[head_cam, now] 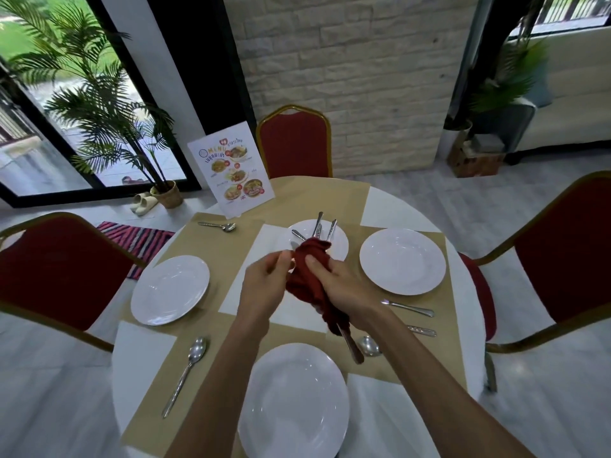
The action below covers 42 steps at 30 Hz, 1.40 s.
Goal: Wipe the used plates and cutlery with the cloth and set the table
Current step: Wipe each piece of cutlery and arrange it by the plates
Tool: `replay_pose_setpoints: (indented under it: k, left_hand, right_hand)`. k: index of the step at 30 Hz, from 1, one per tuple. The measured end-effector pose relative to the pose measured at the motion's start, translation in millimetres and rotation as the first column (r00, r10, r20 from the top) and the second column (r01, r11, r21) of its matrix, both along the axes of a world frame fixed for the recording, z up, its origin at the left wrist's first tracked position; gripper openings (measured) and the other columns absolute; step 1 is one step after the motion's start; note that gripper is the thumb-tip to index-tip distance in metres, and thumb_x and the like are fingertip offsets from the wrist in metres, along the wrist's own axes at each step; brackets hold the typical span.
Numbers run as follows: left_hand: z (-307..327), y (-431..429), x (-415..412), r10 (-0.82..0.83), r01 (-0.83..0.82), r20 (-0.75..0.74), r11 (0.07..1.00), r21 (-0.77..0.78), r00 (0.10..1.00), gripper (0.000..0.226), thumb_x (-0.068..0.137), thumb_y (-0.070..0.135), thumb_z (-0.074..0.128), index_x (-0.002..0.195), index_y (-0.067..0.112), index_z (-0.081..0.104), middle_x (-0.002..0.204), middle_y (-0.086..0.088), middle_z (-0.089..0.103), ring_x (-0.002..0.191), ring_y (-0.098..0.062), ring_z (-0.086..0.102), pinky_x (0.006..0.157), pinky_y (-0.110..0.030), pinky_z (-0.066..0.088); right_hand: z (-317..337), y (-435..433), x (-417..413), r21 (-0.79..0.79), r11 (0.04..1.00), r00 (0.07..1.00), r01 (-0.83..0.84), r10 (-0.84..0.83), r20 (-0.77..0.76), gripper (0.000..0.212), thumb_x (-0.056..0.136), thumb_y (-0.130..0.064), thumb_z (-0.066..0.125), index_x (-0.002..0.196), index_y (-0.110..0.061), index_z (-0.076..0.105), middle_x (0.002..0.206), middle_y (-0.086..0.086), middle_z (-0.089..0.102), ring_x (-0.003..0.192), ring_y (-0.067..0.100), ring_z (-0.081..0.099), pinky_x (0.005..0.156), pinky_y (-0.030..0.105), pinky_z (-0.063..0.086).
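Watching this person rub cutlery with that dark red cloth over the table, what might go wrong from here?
The metal utensil pokes out below the dark red cloth in the right hand; it might slip and strike the near white round plate. The left hand works just before the far white plate heaped with loose cutlery, which a knock could scatter.

The cloth (310,276) bunched between both hands is dark red. Beyond the hands, the far plate (340,241) is white, like its three neighbours. Under the hands lie tan placemats (231,328) on a white table (463,325). Far left, a rug (139,238) shows pink-and-black stripes (chairs (294,143) red, gold-framed).
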<state>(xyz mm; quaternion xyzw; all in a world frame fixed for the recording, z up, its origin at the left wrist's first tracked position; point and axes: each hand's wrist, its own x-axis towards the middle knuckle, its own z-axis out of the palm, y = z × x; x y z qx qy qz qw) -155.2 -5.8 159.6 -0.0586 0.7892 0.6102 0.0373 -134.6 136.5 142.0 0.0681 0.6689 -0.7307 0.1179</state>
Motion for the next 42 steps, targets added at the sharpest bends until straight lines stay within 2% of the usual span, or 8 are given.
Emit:
replay_pose_setpoints:
  k: [10,14,18,22,26,31,36,42]
  left_hand:
    - [15.1,-41.2,-22.3,0.348,-0.346,0.007,0.928,0.137,0.937,0.017,0.098,0.024,0.060,0.087,0.020,0.072,0.085,-0.001,0.071,0.083,-0.016,0.066,0.074,-0.030,0.052]
    - [-0.7,-25.0,-13.5,0.187,-0.187,0.006,0.982,-0.009,0.982,0.020,0.097,0.026,0.061,0.088,0.015,0.075,0.080,-0.004,0.074,0.068,-0.008,0.067,0.069,-0.029,0.052]
    - [5.9,-46.1,-22.8,0.489,-0.485,-0.007,0.867,0.114,0.872,0.017,0.096,0.027,0.062,0.084,0.022,0.074,0.085,-0.001,0.072,0.080,-0.015,0.067,0.072,-0.029,0.052]
    - [-15.2,-24.7,6.3,0.251,-0.259,0.080,0.959,0.118,0.965,0.019,0.096,0.028,0.064,0.085,0.016,0.073,0.079,-0.001,0.074,0.075,-0.013,0.069,0.070,-0.030,0.054]
    - [-29.5,-21.8,16.9,0.232,-0.255,0.149,0.953,0.161,0.961,0.018,0.092,0.016,0.069,0.075,0.011,0.072,0.062,0.003,0.069,0.066,-0.012,0.064,0.066,-0.026,0.053]
    - [-28.6,-54.1,1.9,0.296,-0.335,0.178,0.906,0.257,0.938,0.017,0.101,0.012,0.055,0.103,0.002,0.069,0.074,-0.009,0.059,0.065,-0.020,0.060,0.065,-0.038,0.061]
    - [-38.1,-93.4,-13.2,-0.027,0.034,0.050,0.989,-0.145,0.998,0.024,0.103,0.023,0.051,0.103,0.026,0.075,0.073,0.000,0.057,0.058,-0.010,0.048,0.048,-0.022,0.041]
    - [-32.2,-143.2,-47.0,-0.337,0.317,0.059,0.792,-0.522,0.940,0.019,0.100,0.034,0.055,0.098,0.036,0.073,0.070,0.011,0.065,0.059,-0.002,0.056,0.062,-0.021,0.047]
  right_hand:
    - [-4.7,-2.1,33.0,0.007,0.967,0.963,-0.253,0.251,0.095,0.023,0.103,-0.041,0.054,0.109,-0.021,0.063,0.082,-0.004,0.075,0.070,0.016,0.074,0.057,0.034,0.055]
    - [6.2,-12.9,24.9,0.012,0.982,0.980,-0.186,0.185,0.071,0.019,0.105,-0.036,0.050,0.099,-0.020,0.060,0.059,-0.004,0.060,0.047,0.013,0.053,0.047,0.028,0.045]
    - [1.1,-8.3,31.0,0.045,0.964,0.962,-0.261,0.257,0.092,0.019,0.103,-0.039,0.051,0.100,-0.024,0.061,0.068,-0.003,0.062,0.049,0.010,0.053,0.048,0.026,0.045]
    - [-0.3,-16.7,27.7,0.025,0.983,0.978,-0.180,0.176,0.109,0.019,0.105,-0.033,0.049,0.102,-0.021,0.063,0.065,-0.008,0.067,0.048,0.008,0.058,0.047,0.026,0.047]
    - [-7.2,-33.3,28.2,0.063,0.969,0.966,-0.239,0.231,0.119,0.025,0.103,-0.037,0.046,0.114,-0.023,0.064,0.090,-0.001,0.076,0.082,0.026,0.075,0.062,0.043,0.063]
    - [-5.9,-19.9,21.9,0.195,0.931,0.942,-0.308,0.269,0.201,0.021,0.100,-0.028,0.048,0.101,-0.014,0.063,0.078,0.008,0.071,0.057,0.024,0.063,0.047,0.030,0.051]
    - [3.5,-8.9,-35.3,0.142,0.989,0.994,-0.041,0.026,0.104,0.038,0.105,-0.039,0.044,0.103,-0.009,0.068,0.085,0.015,0.078,0.073,0.029,0.076,0.079,0.044,0.062]
    - [21.6,-34.0,-88.3,0.254,0.935,0.969,-0.246,0.238,0.064,0.026,0.100,-0.032,0.061,0.107,-0.007,0.065,0.065,0.001,0.072,0.056,0.013,0.070,0.048,0.031,0.056]
